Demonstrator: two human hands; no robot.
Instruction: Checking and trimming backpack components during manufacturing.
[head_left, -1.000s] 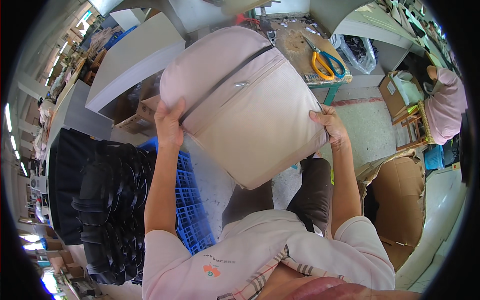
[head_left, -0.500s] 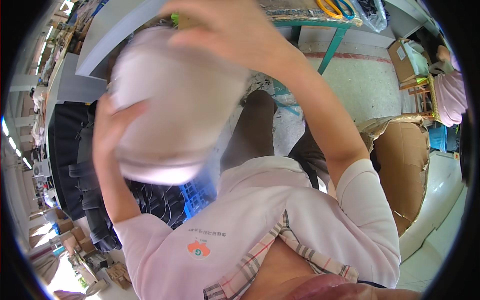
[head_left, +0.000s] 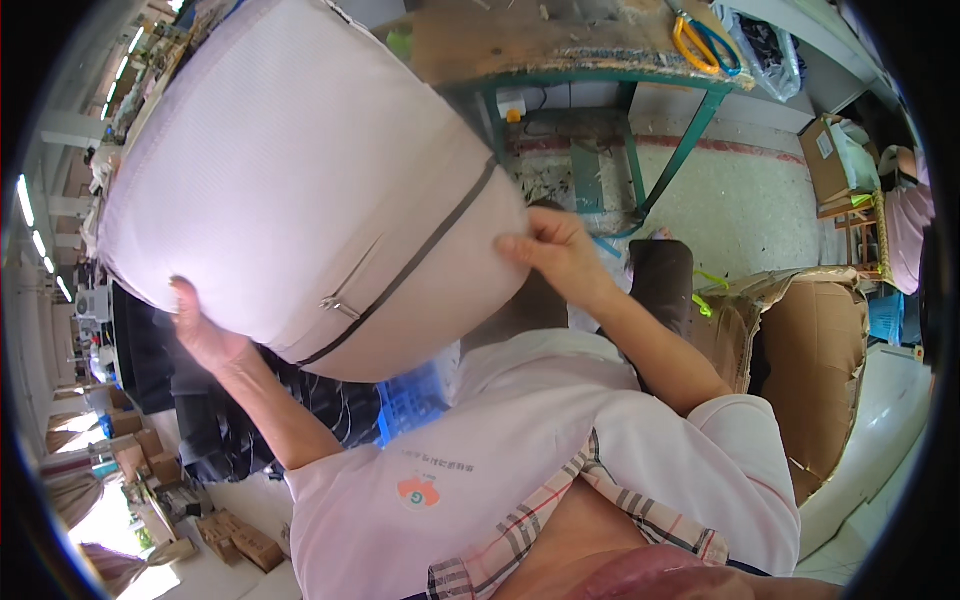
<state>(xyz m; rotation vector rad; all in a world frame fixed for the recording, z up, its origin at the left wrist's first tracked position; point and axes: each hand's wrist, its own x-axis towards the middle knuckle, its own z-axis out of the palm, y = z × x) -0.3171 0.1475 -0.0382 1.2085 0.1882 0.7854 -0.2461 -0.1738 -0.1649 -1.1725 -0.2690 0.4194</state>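
Note:
A large, rounded pale fabric bag point(head_left: 270, 190) with a dark band and a short zip fills the upper left. It is tilted, with its banded end toward me. My left hand point(head_left: 207, 332) holds its lower left edge, thumb on the near face and the other fingers hidden behind. At the right end, my right hand point(head_left: 566, 252) pinches the rim of the bag between thumb and fingers.
Beyond the bag stands a worn worktable point(head_left: 560, 45) with green legs. Scissors point(head_left: 700, 45) with yellow and blue handles lie on its right end. An open cardboard box point(head_left: 815, 375) stands at my right. Black bags point(head_left: 230, 425) and a blue plastic crate point(head_left: 412, 400) are at my left.
The bag has turned and moved up and left, so its dark band and zip now show. My right hand has come down from the far side to the bag's right end.

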